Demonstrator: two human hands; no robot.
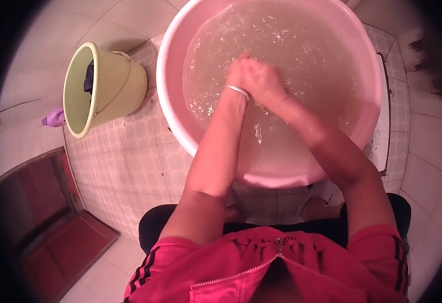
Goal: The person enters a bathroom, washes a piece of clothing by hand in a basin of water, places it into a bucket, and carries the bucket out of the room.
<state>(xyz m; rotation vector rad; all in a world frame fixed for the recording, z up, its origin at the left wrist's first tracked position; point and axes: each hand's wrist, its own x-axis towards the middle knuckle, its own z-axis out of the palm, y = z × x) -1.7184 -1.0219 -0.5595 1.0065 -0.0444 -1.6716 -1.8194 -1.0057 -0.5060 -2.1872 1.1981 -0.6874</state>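
A large pink tub (pixel 269 178) holds cloudy, greyish water with ripples and glints on its surface. Over the water, near the tub's middle, my two hands are pressed together. My left hand (pixel 235 72), with a pale bangle (pixel 237 91) round its wrist, is closed against the fingers of my right hand (pixel 264 83). The right one is closed too and partly covers the left. Whatever may be between them is hidden. Both look wet.
Left of the tub stands a yellow-green bucket (pixel 122 83) with dark cloth (pixel 88 77) inside. A purple bottle (pixel 54 117) is behind it. At lower left is a reddish-brown door (pixel 74 247). A white slab (pixel 381 136) lies right of the tub on the tiled floor (pixel 145 161).
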